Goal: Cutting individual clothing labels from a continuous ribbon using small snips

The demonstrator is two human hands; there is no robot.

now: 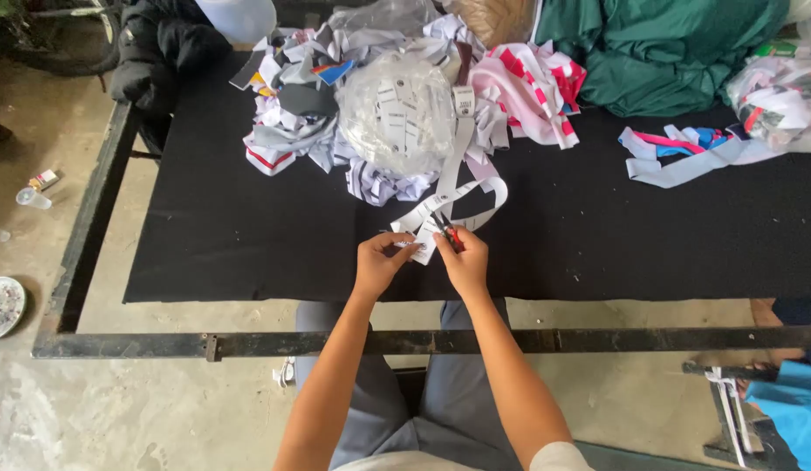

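Observation:
My left hand (381, 262) pinches the end of a long white label ribbon (465, 185) over the black cloth-covered table (248, 235). Right beside it, my right hand (466, 260) grips small red-handled scissors (449, 233), blades at the ribbon's end. The ribbon loops back up toward a clear plastic bag of cut white labels (396, 113). Both hands are close together near the table's front edge.
Fabric scraps in white, grey and pink (292, 113) are heaped at the back, with green cloth (667, 52) and another bag (780, 100) at the right. A black jacket (161, 48) lies at the back left. A metal frame bar (335, 342) runs in front.

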